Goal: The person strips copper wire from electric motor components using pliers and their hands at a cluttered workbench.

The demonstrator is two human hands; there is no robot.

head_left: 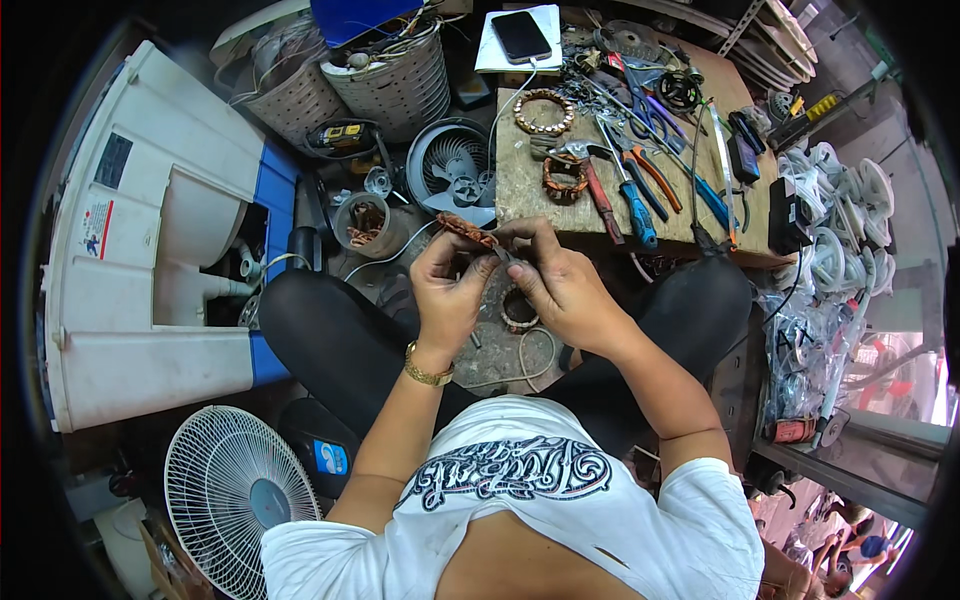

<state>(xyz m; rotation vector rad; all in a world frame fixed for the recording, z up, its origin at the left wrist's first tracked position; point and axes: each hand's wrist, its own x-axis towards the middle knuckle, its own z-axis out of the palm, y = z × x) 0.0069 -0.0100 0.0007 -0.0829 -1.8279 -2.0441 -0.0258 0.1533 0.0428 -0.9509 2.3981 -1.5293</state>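
Observation:
Between my hands is a copper-wound coil piece (pixel 466 229), reddish-brown, seen edge-on above my fingers. My left hand (pixel 448 295) is closed around its lower side, thumb pressed toward the right. The fingers of my right hand (pixel 560 290) pinch at the coil's right end, where a small dark strip (pixel 502 254) shows between both thumbs; its kind is unclear. A ring-shaped stator core (pixel 518 312) rests below my hands, between my legs. On the low wooden table just ahead lie a copper-wound stator (pixel 565 180) and a pale-toothed ring stator (pixel 543 112).
Pliers (pixel 655 180), a blue-handled screwdriver (pixel 637 212) and scissors (pixel 645 108) crowd the table, with a phone (pixel 521 37) at its back. A tub of copper scraps (pixel 370 224) and a fan housing (pixel 452 165) stand left of it. A caged fan (pixel 240 500) is near my left elbow.

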